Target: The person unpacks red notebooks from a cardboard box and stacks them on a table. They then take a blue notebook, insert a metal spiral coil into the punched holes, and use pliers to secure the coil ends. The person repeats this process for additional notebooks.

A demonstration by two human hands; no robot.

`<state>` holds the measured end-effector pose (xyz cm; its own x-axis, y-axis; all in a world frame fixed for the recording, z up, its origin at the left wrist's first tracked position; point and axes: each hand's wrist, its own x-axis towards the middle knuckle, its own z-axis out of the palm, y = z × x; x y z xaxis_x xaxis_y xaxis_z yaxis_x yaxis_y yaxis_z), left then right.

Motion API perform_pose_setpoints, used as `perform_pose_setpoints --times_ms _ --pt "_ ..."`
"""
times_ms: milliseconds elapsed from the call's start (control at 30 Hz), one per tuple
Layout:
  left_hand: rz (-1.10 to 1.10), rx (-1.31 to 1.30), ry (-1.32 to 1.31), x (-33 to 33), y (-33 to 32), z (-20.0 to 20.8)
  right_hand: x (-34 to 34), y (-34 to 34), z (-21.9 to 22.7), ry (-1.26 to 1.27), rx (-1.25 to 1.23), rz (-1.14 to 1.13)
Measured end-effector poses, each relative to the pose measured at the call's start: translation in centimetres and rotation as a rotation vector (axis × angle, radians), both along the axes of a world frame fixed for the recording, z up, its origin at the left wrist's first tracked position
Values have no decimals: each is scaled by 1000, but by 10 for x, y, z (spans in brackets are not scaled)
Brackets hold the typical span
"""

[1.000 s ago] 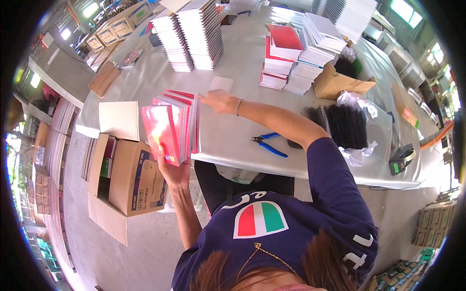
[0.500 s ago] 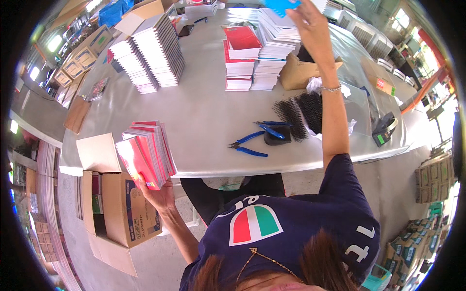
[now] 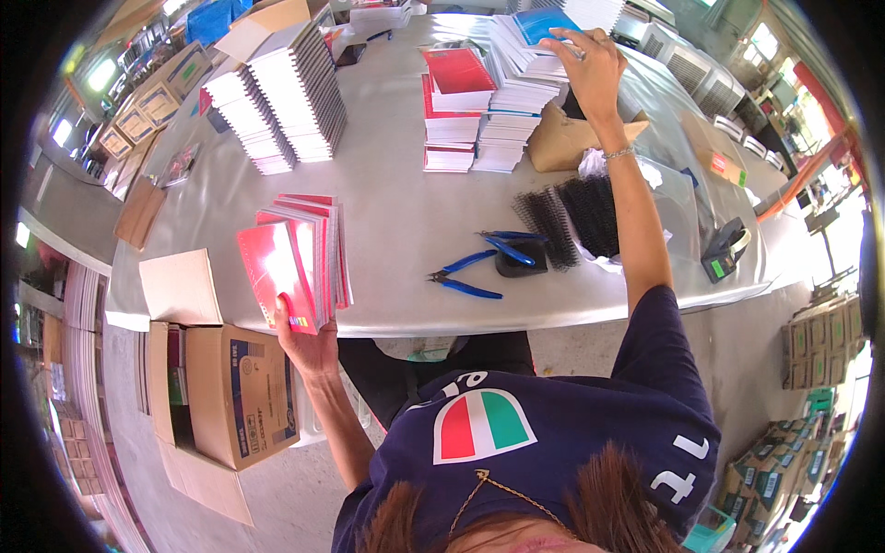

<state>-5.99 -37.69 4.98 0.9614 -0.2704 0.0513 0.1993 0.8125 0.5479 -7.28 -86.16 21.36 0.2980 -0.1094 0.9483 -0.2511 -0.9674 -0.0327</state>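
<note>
My left hand [image 3: 311,352] grips a thick bundle of red notebooks [image 3: 281,263] at its lower end, thumb across the front cover. The bundle is fanned and tilted, over the table's near left edge. At the far side, my right hand [image 3: 597,78] has its fingers bent and apart at the right edge of a blue-covered notebook [image 3: 544,25]. That notebook lies on top of a tall stack of white-paged books [image 3: 516,101]. Left of that stack stands a pile of red-covered notebooks [image 3: 456,101].
Two stacks of spiral-bound books [image 3: 295,101] stand at the back left. Blue-handled pliers [image 3: 466,281] and black binding coils [image 3: 590,217] lie near the table's front right. An open carton [image 3: 240,396] stands below the left edge; a small brown box [image 3: 558,138] sits beside the stacks.
My right hand has brought the blue notebook down onto the stack, and its fingers have loosened. My left hand has moved slightly right and up with the red notebooks, turning their covers.
</note>
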Motion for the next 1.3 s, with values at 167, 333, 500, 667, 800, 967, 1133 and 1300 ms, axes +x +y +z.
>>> perform_pose_setpoints --times_ms 167,333,500,667,800,967,1133,1300 --pt "69 58 90 3 -6 4 5 14 -12 -100 3 -9" --pt "40 220 21 12 -23 14 -13 96 -40 169 370 567" --pt "-51 500 -88 22 -30 27 -4 179 -107 777 1247 1228" --pt "-23 983 -543 41 -36 56 5 188 -126 1004 1178 1355" --pt "-67 1254 -950 58 -40 37 7 183 -151 1042 1279 1172" --pt "-183 1117 -841 69 -47 -12 11 199 -192 863 1361 1143" --pt "-203 955 -604 82 -57 -17 33 205 -207 823 1285 1034" --pt "-51 958 -714 89 -56 -21 34 206 -188 781 1227 1170"
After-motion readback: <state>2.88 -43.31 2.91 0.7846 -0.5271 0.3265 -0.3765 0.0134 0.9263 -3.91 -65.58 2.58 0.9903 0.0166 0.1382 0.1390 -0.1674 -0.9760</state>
